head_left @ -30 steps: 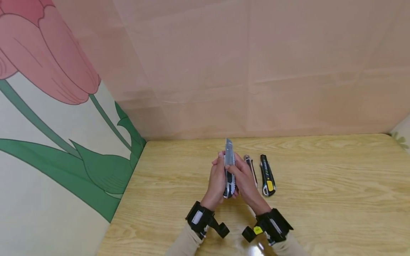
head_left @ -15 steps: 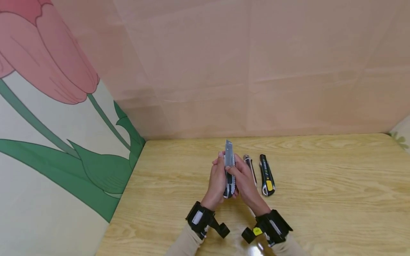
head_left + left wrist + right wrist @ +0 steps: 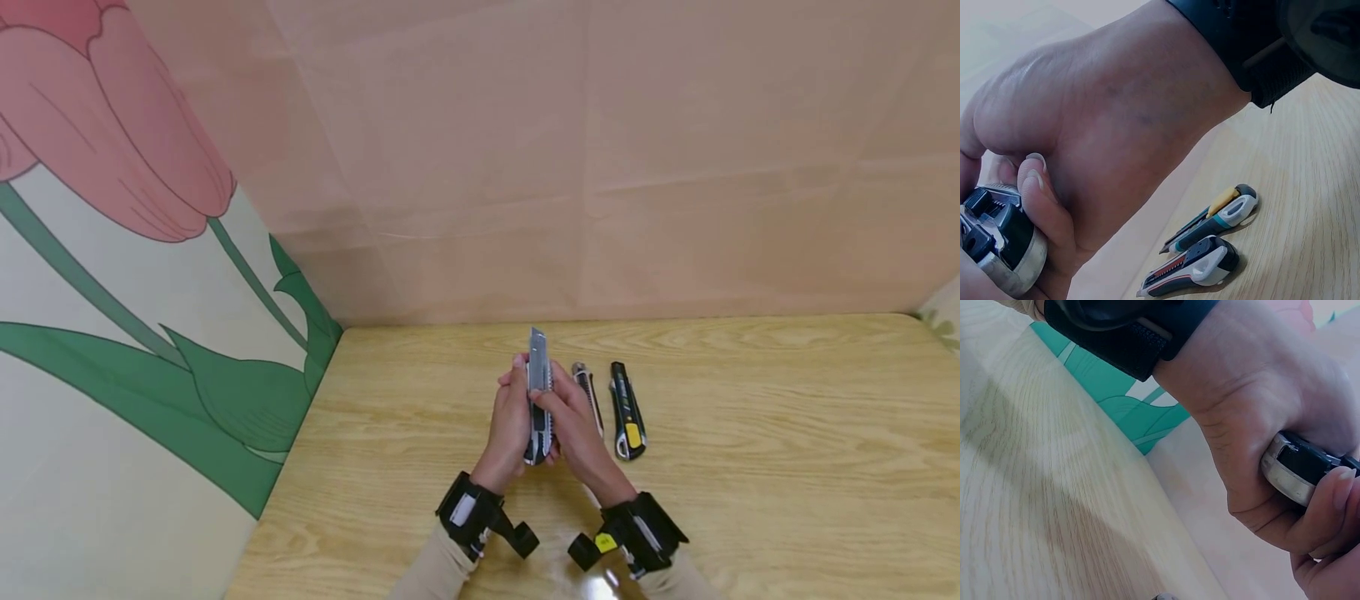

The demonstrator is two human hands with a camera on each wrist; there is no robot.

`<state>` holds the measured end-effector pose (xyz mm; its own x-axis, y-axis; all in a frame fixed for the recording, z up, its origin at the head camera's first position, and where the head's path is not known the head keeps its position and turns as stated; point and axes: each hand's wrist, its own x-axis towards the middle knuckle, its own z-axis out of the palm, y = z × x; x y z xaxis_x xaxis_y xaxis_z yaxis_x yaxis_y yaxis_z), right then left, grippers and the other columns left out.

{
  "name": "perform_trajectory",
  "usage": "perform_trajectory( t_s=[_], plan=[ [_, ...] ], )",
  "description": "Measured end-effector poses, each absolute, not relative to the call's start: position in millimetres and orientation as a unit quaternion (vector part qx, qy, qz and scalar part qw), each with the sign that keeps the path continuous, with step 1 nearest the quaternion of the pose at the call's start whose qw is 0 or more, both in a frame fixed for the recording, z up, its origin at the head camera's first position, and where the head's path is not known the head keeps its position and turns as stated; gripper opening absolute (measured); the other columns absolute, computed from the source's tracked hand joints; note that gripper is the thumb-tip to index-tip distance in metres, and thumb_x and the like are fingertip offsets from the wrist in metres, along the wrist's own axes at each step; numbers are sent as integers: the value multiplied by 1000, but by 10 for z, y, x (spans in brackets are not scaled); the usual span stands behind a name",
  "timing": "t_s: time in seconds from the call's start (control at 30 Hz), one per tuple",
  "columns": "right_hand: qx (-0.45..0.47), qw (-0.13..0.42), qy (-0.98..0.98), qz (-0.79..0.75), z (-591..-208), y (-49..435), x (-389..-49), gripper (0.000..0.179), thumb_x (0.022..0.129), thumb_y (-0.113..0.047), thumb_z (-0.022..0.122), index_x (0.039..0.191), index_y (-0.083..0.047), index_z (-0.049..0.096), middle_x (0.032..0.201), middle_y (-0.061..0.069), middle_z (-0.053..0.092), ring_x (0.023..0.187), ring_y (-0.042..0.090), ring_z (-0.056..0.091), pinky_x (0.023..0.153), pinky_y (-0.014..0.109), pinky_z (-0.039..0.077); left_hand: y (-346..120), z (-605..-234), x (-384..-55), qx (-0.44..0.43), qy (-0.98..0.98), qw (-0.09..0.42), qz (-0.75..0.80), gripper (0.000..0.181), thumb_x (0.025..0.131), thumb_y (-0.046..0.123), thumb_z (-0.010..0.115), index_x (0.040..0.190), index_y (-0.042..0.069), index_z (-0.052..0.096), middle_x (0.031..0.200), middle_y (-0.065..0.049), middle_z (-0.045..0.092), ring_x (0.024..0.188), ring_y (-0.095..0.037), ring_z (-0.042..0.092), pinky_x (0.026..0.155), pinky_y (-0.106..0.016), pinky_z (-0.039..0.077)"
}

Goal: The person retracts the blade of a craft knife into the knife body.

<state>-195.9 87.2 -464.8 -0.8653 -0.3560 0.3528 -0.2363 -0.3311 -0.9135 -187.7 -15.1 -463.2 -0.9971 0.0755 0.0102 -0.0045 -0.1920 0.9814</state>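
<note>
Between both hands, a silver-and-black utility knife (image 3: 538,446) points away from me with its blade (image 3: 537,354) out. My left hand (image 3: 507,429) grips it from the left side. My right hand (image 3: 579,425) holds it from the right, thumb lying across the top of the body near the blade. The knife's rounded butt (image 3: 1030,259) shows between the fingers in the left wrist view. In the right wrist view the dark-and-silver knife end (image 3: 1294,467) sits in the palm. Fingers hide the underside of the knife.
Right of my hands lies a black utility knife with a yellow slider (image 3: 628,412). A second knife (image 3: 587,385), red-lined in the left wrist view, lies beside it, partly behind my right hand. The wooden table (image 3: 787,467) meets a pink sheet (image 3: 480,208) at the back.
The blade tip shows very slightly lower than a second ago. Both hands keep the same hold on the utility knife, and the other knives have not moved.
</note>
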Motion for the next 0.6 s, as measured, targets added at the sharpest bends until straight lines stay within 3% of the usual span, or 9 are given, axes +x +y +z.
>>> perform_trajectory(
  t_s=[0.13, 0.37, 0.6],
  plan=[
    [-252, 44, 577, -776, -4612, 890, -1949, 40, 95, -1, 36, 134, -10, 39, 116, 14, 56, 105, 26, 45, 81, 27, 42, -156, -4550, -1836, 35, 631, 34, 774, 54, 96, 58, 23, 116, 19, 55, 65, -18, 51, 41, -38, 47, 33, -61, 38],
    [-264, 50, 573, -774, -4561, 886, -1906, 48, 92, 5, 33, 136, -13, 37, 118, 16, 54, 114, 25, 41, 94, 29, 34, -167, -4457, -1782, 32, 638, 24, 769, 50, 98, 53, 23, 121, 20, 52, 69, -15, 53, 43, -33, 49, 30, -48, 42],
    [-265, 30, 581, -769, -4653, 885, -1946, 47, 92, 1, 36, 135, -18, 39, 117, 11, 56, 112, 24, 42, 93, 30, 35, -160, -4562, -1845, 36, 636, 36, 770, 54, 96, 57, 22, 112, 18, 56, 68, -19, 54, 43, -41, 47, 30, -51, 41]
  ],
)
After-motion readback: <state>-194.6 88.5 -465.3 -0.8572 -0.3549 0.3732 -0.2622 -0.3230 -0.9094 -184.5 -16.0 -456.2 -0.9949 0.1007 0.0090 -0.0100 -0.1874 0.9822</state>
